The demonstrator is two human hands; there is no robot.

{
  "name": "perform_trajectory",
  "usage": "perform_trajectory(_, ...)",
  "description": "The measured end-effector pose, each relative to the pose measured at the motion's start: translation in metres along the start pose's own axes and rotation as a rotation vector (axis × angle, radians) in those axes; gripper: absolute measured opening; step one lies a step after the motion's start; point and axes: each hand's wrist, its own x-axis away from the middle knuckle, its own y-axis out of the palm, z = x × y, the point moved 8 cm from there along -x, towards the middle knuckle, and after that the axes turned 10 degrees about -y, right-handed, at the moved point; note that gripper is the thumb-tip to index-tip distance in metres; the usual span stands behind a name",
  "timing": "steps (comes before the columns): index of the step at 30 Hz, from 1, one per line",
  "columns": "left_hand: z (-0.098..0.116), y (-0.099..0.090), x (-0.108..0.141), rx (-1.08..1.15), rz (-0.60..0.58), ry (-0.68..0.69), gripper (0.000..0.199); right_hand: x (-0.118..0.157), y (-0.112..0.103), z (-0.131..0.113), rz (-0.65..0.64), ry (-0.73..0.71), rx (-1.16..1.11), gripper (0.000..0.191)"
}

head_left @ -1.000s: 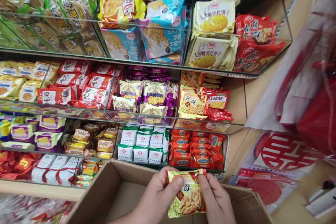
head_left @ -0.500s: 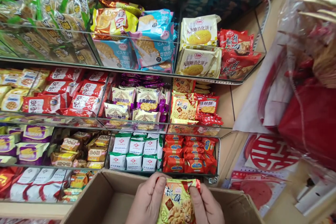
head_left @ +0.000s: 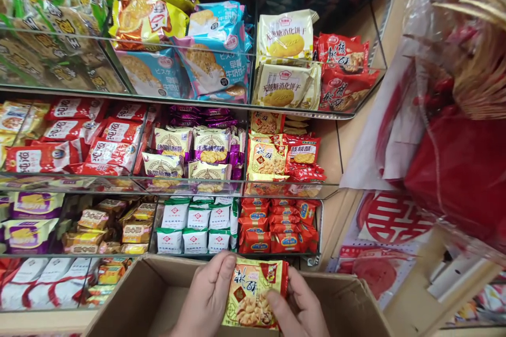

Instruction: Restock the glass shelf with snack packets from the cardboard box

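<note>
Between my two hands is a yellow and red cookie packet point(head_left: 253, 295), its printed face turned up toward me. My left hand point(head_left: 207, 295) grips its left edge with the thumb along the top corner. From the right, my right hand point(head_left: 298, 305) holds the other edge, its thumb lying across the front. Both hands are over an open cardboard box point(head_left: 146, 295). Similar yellow packets point(head_left: 268, 157) stand in the middle shelf row, beside red packets point(head_left: 302, 151).
Clear-fronted shelves hold blue biscuit packs point(head_left: 215, 68), cream packs point(head_left: 285, 37), green-and-white packs point(head_left: 174, 216) and orange-red packs point(head_left: 253, 224). At the right hang a red item in clear plastic point(head_left: 454, 179) and a red paper cutout point(head_left: 395, 218).
The view has shifted so the shelves appear further left. The packet shows more fully, tilted slightly, and my right thumb has moved from its top corner down onto its front.
</note>
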Motion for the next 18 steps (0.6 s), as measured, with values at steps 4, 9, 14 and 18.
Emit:
perform_trajectory(4, -0.002, -0.003, -0.005, -0.006, 0.020, 0.013, 0.039, 0.001, 0.008, 0.010, -0.052, 0.021, -0.130, 0.059)
perform_trajectory(9, -0.003, -0.003, -0.004, -0.016, -0.009, 0.008, 0.038, -0.003, 0.015, 0.004, -0.190, -0.001, -0.185, 0.049)
perform_trajectory(14, -0.002, -0.002, -0.004, 0.000, -0.047, 0.017, 0.036, -0.002, 0.012, 0.013, -0.213, 0.038, -0.173, 0.059)
perform_trajectory(18, 0.001, -0.002, -0.004, 0.022, -0.071, 0.018, 0.036, -0.001, 0.008, 0.022, -0.198, 0.021, -0.075, 0.062)
